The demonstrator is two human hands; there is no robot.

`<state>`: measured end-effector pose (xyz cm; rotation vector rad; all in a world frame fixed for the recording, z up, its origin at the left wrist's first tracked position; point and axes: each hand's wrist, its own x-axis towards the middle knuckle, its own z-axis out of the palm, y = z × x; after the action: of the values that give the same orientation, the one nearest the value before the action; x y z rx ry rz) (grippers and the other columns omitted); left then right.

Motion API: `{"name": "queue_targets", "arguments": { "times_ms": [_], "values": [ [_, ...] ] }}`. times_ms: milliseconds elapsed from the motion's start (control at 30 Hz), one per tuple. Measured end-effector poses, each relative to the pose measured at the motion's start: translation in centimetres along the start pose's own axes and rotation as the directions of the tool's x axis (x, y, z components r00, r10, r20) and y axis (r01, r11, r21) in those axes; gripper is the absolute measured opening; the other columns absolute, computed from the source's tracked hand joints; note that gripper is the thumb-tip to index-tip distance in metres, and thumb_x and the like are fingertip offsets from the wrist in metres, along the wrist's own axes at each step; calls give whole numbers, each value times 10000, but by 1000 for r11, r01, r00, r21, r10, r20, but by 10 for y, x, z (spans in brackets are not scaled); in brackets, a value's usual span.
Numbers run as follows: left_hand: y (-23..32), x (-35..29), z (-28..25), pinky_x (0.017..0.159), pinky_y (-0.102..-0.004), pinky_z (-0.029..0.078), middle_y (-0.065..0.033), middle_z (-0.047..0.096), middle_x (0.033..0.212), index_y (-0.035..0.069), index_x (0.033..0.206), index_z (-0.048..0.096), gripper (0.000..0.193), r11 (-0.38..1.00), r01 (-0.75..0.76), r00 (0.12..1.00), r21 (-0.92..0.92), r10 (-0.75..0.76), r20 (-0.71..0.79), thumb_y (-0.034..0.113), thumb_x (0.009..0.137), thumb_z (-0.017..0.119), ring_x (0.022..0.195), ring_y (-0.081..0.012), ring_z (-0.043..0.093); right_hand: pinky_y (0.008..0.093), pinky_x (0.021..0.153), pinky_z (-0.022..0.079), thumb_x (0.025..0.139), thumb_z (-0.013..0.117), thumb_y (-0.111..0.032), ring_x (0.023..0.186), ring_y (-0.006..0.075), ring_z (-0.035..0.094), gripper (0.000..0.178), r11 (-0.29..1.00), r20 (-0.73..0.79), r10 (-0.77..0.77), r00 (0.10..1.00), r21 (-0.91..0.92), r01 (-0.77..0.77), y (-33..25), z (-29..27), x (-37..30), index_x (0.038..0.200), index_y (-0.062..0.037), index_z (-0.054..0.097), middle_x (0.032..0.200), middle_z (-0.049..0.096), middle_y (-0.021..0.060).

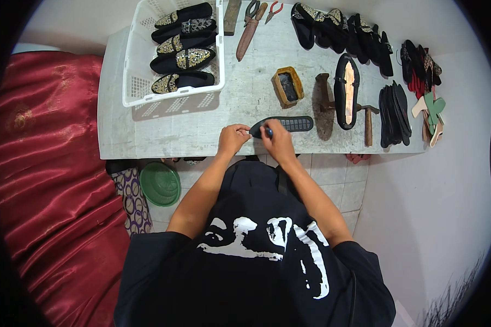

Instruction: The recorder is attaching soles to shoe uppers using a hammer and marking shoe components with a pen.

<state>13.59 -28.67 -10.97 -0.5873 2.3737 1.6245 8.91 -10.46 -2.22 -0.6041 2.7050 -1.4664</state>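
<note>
While the person bends over the pale table (169,136), a long black sole (298,124) lies on it, just above the middle of the frame and close to the table's lower edge. The sole has a pointed end on the left and a round end on the right. Its right part has rows of small gray squares, like a grid, with a black border around them. Its left part looks dark and is partly hidden by the right hand (278,143). That hand has its fingers curled around a small dark blue tool (269,132) over the sole. Only a bit of the tool shows, so I cannot tell what kind it is. The left hand (234,139) has its thumb and fingertips close together at the pointed end. I cannot tell if they pinch the sole or only touch it.

At the upper left of the frame, a white plastic basket (174,99) with little holes holds a row of black shoes (183,58). Most have gold sparkles, and one has silver ones. Above the sole is a small yellow-brown tub (281,95), with dark, shiny stuff (288,87) inside. Left of the middle, below the table's edge, a round green basin (160,184) sits on the tile floor (191,175).
</note>
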Motion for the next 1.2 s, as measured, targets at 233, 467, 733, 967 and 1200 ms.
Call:
{"name": "queue_targets", "arguments": {
  "times_ms": [233, 467, 733, 967, 1200],
  "values": [
    [13, -6, -9, 666, -276, 523, -13, 726, 765, 73, 1049, 816, 277, 997, 27, 999, 78, -28, 18, 143, 787, 873, 670, -115, 661, 409, 707, 541, 899, 764, -93, 834, 401, 699, 188, 971, 74, 213, 974, 92, -220, 19, -31, 21, 1011, 7, 650, 913, 701, 213],
    [8, -3, -14, 674, -299, 524, -5, 725, 777, 92, 1041, 828, 245, 996, 38, 998, 78, -42, 54, 168, 809, 813, 679, -134, 664, 433, 767, 551, 882, 765, -63, 881, 413, 686, 173, 998, -114, -59, 992, -16, 57, 37, -25, 19, 1000, 10, 661, 941, 693, 209],
    [12, -2, -12, 677, -313, 532, -21, 739, 771, 115, 995, 847, 215, 995, 54, 998, 78, -56, 24, 180, 793, 811, 689, -161, 685, 453, 767, 525, 881, 707, 7, 863, 419, 657, 94, 996, -147, 92, 985, 12, -91, 49, 3, 9, 944, 12, 638, 896, 661, 205],
    [8, -1, -14, 667, -304, 514, -69, 747, 842, 115, 987, 853, 198, 990, -64, 998, 126, 66, -8, 188, 803, 842, 690, -170, 657, 451, 766, 521, 878, 716, 8, 883, 424, 648, 149, 992, 91, -115, 989, -35, 119, 34, 22, -9, 1005, 2, 638, 905, 653, 198],
    [6, -3, -15, 686, -329, 540, -52, 759, 882, 133, 970, 852, 161, 984, -103, 994, 148, 107, -16, 200, 824, 849, 728, -200, 700, 486, 814, 510, 854, 741, -50, 922, 439, 646, 91, 999, 96, 18, 995, -50, -13, 55, 1, 21, 904, -11, 677, 907, 700, 210]
  ]
}}
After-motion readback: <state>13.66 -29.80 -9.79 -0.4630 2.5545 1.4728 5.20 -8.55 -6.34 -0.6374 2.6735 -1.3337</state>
